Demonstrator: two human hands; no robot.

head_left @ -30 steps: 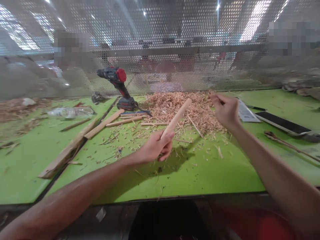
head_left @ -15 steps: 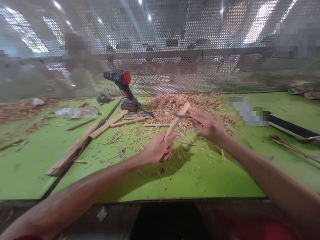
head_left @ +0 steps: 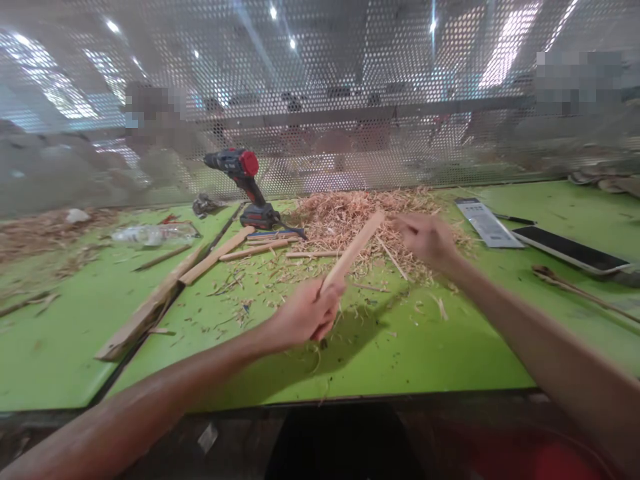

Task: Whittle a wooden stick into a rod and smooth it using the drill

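My left hand (head_left: 307, 310) is closed round the lower end of a pale flat wooden stick (head_left: 353, 251), which slants up and to the right. Just right of the stick's top end is my right hand (head_left: 425, 239), its fingers closed; the tool in it is blurred and hardly shows. A heap of curly wood shavings (head_left: 345, 207) lies behind both hands on the green tabletop (head_left: 430, 353). Under the stick, smaller chips and a thin strip are scattered.
A cordless drill (head_left: 245, 180) stands upright behind on the left, near wood strips (head_left: 215, 255) and a long rough board (head_left: 145, 307). On the right lie a phone (head_left: 573, 250) and a white packet (head_left: 487, 223). A perforated screen (head_left: 320, 147) rises behind.
My right hand has moved a little to the right, away from the stick. My left hand and the stick's lower end have shifted slightly left and down. The blade seen earlier across the stick no longer shows clearly.
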